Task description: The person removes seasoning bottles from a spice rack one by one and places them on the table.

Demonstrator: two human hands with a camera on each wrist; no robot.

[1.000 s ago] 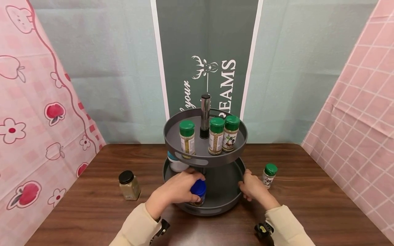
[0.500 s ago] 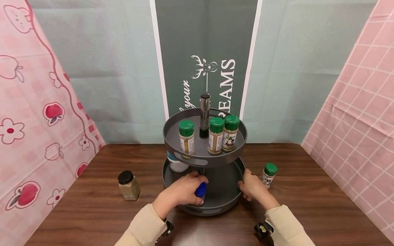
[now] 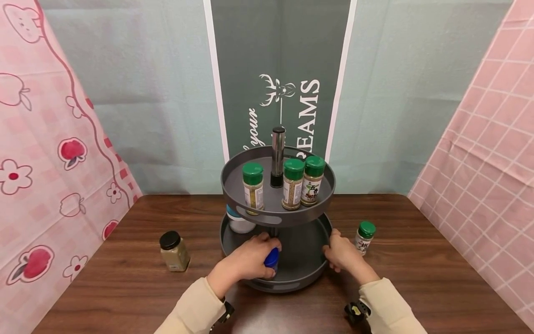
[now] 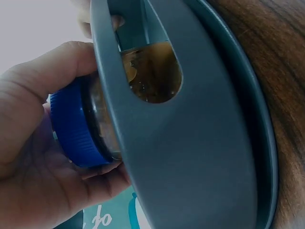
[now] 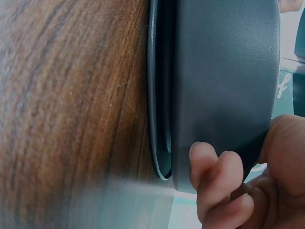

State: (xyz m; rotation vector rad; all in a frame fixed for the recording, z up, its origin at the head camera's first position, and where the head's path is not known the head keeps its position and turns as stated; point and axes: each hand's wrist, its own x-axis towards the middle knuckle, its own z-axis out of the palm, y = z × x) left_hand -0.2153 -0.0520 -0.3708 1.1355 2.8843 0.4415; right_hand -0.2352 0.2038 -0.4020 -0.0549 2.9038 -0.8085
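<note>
A dark grey two-tier turntable rack [image 3: 300, 283] stands on the table. My left hand [image 3: 250, 257] grips a clear jar with a blue lid [image 3: 272, 258] in the front left of the lower tier. In the left wrist view the thumb and fingers are around the blue lid [image 4: 78, 126], and brown contents show through the tray's handle slot. My right hand [image 3: 344, 253] holds the lower tier's right rim, thumb over the edge and curled fingers [image 5: 224, 167] against the outer wall. Behind the left hand sits a white tub with a teal lid [image 3: 241, 223], partly hidden by the upper tier.
The upper tier carries green-capped spice bottles [image 3: 253, 188], one at left and two at right, around a metal post [image 3: 278, 153]. A black-capped square jar [image 3: 175, 253] stands on the table at left. A green-capped bottle [image 3: 365, 237] stands just beyond the right hand.
Over the first half second, my left hand shifted slightly right with the blue-lidded jar, covering more of it. Since then it has barely moved. The right hand stays on the rim.
</note>
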